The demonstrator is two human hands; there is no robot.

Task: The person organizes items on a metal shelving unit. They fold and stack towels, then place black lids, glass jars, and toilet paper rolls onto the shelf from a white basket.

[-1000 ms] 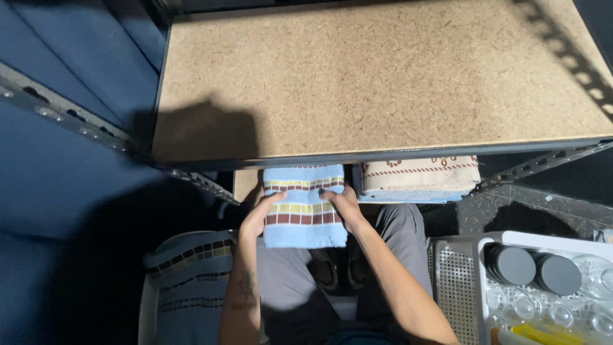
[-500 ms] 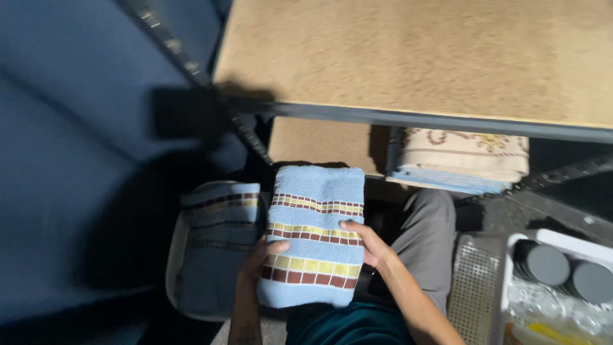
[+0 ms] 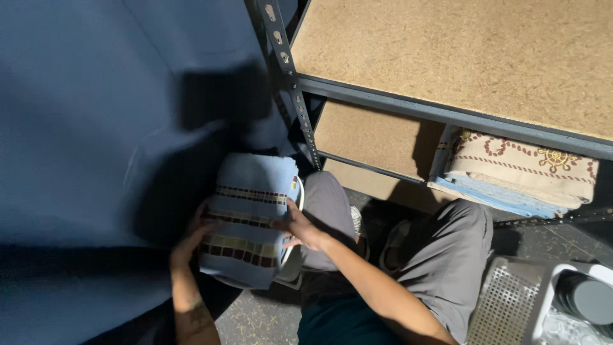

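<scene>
Both hands are on the folded blue towel [image 3: 248,217] now: the left hand [image 3: 189,241] cups its left edge and the right hand [image 3: 295,226] clamps the right edge, so both grips are closed on it. A second ago the towel sat up by the shelf [image 3: 447,57], right beside the folded beige cloth [image 3: 520,169]; now it's well down and left of the shelf, over a white basket [image 3: 295,255] whose rim only just peeks out under it. To me that reads as the towel getting pulled off the shelf and carried over to the basket, while the beige cloth stays put on the lower shelf board.
</scene>
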